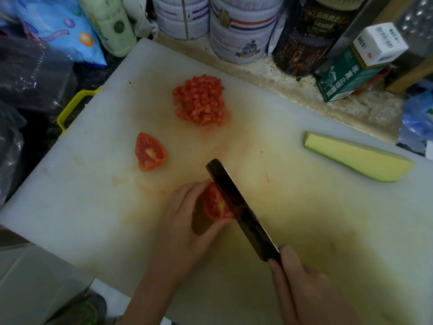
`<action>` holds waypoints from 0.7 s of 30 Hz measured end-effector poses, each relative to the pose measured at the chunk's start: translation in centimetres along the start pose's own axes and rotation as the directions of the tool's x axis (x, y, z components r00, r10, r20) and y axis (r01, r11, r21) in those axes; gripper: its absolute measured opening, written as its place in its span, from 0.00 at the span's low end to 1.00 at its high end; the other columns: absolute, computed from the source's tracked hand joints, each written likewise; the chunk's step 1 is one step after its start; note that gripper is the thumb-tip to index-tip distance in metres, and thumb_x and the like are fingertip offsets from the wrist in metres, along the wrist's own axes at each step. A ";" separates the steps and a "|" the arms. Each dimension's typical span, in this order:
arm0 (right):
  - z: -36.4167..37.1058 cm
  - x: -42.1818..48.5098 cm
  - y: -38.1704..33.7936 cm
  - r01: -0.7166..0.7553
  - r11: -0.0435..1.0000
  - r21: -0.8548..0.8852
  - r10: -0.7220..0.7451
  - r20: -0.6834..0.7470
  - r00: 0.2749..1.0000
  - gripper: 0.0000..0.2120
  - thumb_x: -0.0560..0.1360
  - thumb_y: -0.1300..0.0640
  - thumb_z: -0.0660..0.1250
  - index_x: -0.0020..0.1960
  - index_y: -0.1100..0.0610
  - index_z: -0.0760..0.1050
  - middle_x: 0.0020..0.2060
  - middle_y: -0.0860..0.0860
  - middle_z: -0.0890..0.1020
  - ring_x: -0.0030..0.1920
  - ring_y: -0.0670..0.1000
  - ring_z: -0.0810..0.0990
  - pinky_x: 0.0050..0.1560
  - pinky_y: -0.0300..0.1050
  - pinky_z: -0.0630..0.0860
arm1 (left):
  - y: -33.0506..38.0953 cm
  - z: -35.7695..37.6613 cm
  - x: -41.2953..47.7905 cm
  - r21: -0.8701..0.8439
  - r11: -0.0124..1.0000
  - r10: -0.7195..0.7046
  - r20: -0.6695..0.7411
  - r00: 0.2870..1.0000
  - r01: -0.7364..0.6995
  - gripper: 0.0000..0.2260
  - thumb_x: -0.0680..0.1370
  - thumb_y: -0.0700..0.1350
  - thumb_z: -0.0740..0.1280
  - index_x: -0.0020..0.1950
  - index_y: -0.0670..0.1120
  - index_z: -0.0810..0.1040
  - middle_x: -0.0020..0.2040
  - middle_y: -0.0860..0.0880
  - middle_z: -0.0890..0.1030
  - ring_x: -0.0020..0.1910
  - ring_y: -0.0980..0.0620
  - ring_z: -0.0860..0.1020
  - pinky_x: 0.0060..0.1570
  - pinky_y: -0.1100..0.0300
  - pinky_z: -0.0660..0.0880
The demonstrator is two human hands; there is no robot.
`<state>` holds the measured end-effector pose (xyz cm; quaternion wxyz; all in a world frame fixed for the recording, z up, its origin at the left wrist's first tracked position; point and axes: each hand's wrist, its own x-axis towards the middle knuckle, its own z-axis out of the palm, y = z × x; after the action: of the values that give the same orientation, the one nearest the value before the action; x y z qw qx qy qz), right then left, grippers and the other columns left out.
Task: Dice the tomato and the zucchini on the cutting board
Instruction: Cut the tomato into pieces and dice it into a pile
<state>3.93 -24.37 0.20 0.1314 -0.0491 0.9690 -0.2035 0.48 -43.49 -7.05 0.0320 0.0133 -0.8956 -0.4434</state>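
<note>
A white cutting board [93, 184] fills the middle of the view. My left hand [185, 221] pinches a red tomato wedge [214, 205] between fingers and thumb near the board's front. My right hand [304, 289] grips the handle of a dark knife [239, 207], whose blade rests against the right side of that wedge. Another tomato wedge [150, 152] lies cut side up to the left. A pile of diced tomato [201, 102] sits further back. A long piece of zucchini [356, 158], pale cut face up, lies at the board's right.
Tins [241, 29], a dark jar [311, 36] and a green carton [351, 76] with a white box on it stand along the back edge. Plastic bags [30, 73] crowd the left side, and a blue bag [419, 116] the right. A yellow handle [72, 106] sticks out at the board's left.
</note>
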 end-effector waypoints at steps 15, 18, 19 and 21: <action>2.6 5.4 -2.9 0.094 0.966 -0.242 -0.082 0.061 0.995 0.23 0.58 0.59 0.80 0.44 0.57 0.69 0.17 0.51 0.70 0.14 0.54 0.68 0.21 0.38 0.48 | -0.1 -0.1 0.4 -0.046 0.999 -0.006 0.008 1.000 0.006 0.26 0.70 0.61 0.69 0.65 0.59 0.68 0.60 0.67 0.70 0.60 0.63 0.71 0.58 0.70 0.68; 2.2 3.7 -1.9 0.086 0.983 -0.165 -0.080 0.038 0.996 0.11 0.69 0.56 0.69 0.45 0.57 0.68 0.16 0.51 0.68 0.13 0.54 0.66 0.17 0.38 0.49 | 0.0 -0.3 0.2 -0.037 0.999 0.013 0.017 1.000 -0.012 0.25 0.70 0.62 0.70 0.64 0.62 0.66 0.60 0.70 0.68 0.60 0.63 0.71 0.58 0.71 0.68; 1.9 2.6 -1.3 0.075 0.991 -0.113 -0.069 0.052 0.996 0.07 0.74 0.53 0.62 0.46 0.56 0.66 0.15 0.50 0.66 0.12 0.53 0.63 0.15 0.37 0.50 | 0.1 -0.3 0.1 -0.028 0.999 0.019 0.021 1.000 -0.018 0.25 0.70 0.62 0.69 0.64 0.64 0.65 0.60 0.72 0.67 0.60 0.64 0.70 0.58 0.72 0.67; 1.5 1.0 -0.3 0.036 0.999 0.040 -0.039 0.078 0.996 0.11 0.80 0.47 0.49 0.47 0.53 0.64 0.17 0.45 0.57 0.14 0.48 0.56 0.16 0.35 0.48 | 0.1 -0.4 0.1 -0.008 1.000 0.028 0.029 0.999 -0.028 0.26 0.69 0.63 0.69 0.64 0.65 0.63 0.59 0.74 0.66 0.60 0.68 0.68 0.58 0.76 0.64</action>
<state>3.38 -25.38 -1.23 0.1665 -0.0727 0.9579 -0.2225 0.42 -43.79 -6.74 0.0255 -0.0059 -0.8943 -0.4467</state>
